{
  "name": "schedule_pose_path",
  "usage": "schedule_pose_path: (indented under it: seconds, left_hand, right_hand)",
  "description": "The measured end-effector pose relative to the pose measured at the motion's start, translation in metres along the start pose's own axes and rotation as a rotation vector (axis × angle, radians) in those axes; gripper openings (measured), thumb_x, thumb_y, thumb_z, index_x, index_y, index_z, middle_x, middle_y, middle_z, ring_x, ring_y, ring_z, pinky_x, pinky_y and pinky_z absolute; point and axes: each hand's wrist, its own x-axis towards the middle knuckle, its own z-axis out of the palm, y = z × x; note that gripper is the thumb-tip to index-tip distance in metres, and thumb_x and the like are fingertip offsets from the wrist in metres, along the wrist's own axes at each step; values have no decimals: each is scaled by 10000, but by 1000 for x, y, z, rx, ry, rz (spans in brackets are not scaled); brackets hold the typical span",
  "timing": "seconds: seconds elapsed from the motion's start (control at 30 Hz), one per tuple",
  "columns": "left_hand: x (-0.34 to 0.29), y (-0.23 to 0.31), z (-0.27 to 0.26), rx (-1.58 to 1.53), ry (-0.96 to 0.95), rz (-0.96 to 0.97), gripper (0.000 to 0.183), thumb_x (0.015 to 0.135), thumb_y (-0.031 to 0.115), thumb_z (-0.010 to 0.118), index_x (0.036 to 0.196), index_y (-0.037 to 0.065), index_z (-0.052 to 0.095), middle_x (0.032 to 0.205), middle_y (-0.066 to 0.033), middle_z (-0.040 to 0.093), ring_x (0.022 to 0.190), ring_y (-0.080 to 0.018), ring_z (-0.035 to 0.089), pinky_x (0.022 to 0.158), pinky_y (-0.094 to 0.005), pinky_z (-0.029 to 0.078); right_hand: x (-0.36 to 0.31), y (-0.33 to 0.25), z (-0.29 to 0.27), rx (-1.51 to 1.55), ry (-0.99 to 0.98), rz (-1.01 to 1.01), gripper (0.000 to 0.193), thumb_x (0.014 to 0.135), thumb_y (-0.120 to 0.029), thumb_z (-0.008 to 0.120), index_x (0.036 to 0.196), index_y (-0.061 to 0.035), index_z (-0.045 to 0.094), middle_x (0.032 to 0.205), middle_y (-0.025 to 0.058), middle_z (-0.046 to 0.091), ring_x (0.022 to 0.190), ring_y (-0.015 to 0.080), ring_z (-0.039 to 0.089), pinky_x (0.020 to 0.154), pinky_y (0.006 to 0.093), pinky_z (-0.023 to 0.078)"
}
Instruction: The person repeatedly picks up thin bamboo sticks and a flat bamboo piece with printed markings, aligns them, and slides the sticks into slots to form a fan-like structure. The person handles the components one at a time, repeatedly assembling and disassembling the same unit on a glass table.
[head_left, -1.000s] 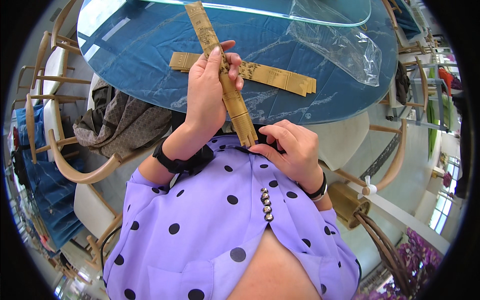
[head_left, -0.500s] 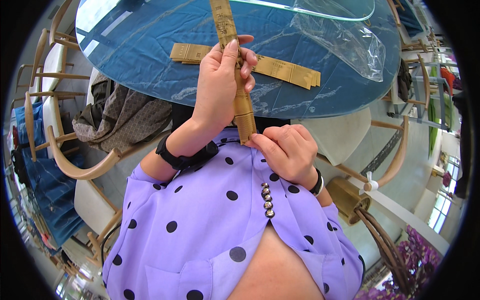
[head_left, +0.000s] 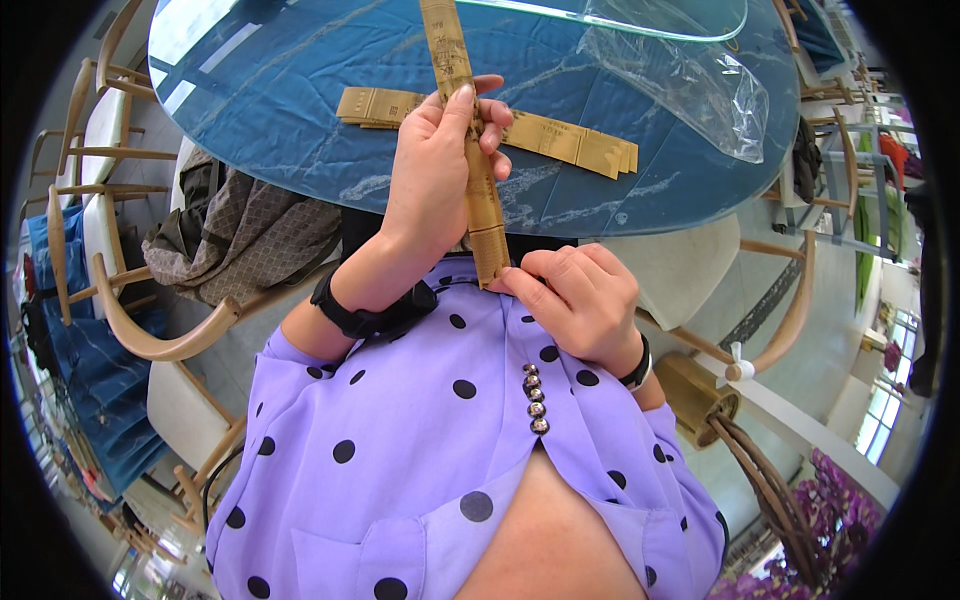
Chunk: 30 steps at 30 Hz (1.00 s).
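Observation:
A long, narrow gold strip of printed card or foil packaging [head_left: 487,215] stretches from over the table back toward my body. My left hand [head_left: 435,165] is closed around its middle, thumb on top and fingers curled at its right side. At the near end, close to my shirt, my right hand [head_left: 585,305] pinches the corner between thumb and forefinger. Behind my left hand, several similar gold strips [head_left: 565,140] lie overlapped on the blue marbled table [head_left: 270,95], partly hidden by that hand.
A crumpled clear plastic bag [head_left: 735,105] lies on the table's right side, near a raised glass edge [head_left: 640,33]. A patterned brown bag [head_left: 250,225] rests on a wooden chair [head_left: 165,345] at left. Another pale-seated chair [head_left: 690,265] stands at right, beside a gold pot [head_left: 695,400].
Both hands keep their hold on the gold strip. My right hand has shifted very slightly at the near end; the strips on the table lie as before.

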Motion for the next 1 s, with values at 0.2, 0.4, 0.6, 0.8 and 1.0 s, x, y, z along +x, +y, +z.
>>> schedule_pose_path:
  seconds: [0.2,0.4,0.6,0.8,1.0]
  left_hand:
    - [-3,4,-2,43,3,1,329,1100,209,427,1285,-42,534,890,-13,591,715,-38,481,594,-236,538]
    - [-2,3,0,49,-32,-37,346,1100,226,422,1283,-53,513,875,-25,590,682,-38,489,526,-220,548]
    - [3,27,0,101,-124,16,348,1105,233,421,1341,-10,501,878,-4,550,659,-31,463,504,-204,474]
    - [127,138,-33,1290,-34,665,408,1086,272,477,1393,8,529,986,-51,516,793,-134,522,729,-292,491]
    - [239,241,-98,2021,308,890,409,1048,207,484,1423,63,557,1141,-212,524,1102,-364,562,971,-424,488]
  right_hand:
    - [-3,-3,3,-96,46,-15,223,730,-164,818,906,-83,709,840,17,634,646,143,599,615,281,435]
    - [0,-6,0,-29,32,-23,123,812,-107,729,921,-63,692,891,27,646,677,150,599,672,306,444]
    - [11,-1,5,67,42,-4,222,794,-208,815,909,-64,691,834,22,626,670,156,601,624,296,458]
    - [12,5,0,114,55,119,298,755,-270,863,868,-62,682,798,32,636,669,182,617,575,304,457]
    - [13,23,-9,80,20,198,216,786,-202,835,837,-72,670,779,33,631,643,202,603,558,329,438]
